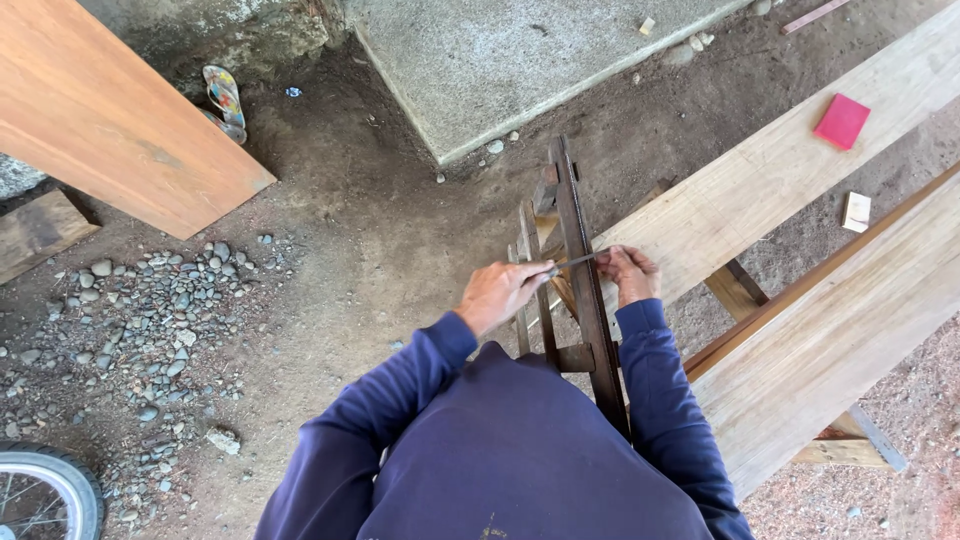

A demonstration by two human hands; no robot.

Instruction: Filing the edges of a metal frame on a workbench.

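At the far left a wheel pokes in at the bottom corner, with a patch of pebbles spread on the dirt floor beside it. Above them a wide orange board leans across the upper left, and a sandal lies just past its edge. A concrete slab fills the top middle. Lower down, the person's blue sleeves reach forward. The left hand has its fingers closed around one end of a thin file, which runs across the dark saw frame. That frame stands on edge, stretching away from the person's body between the two hands. The right hand sits just on the other side of the frame, fingers curled on the file's far end, pressing it against the frame's edge. The file is thus held at both ends, lying crosswise over the frame, roughly in the middle of the view. To the right, two long pale planks slope up toward the top corner, resting on a wooden trestle. A red block lies on the upper plank, and a small pale block sits on the ground between the planks.
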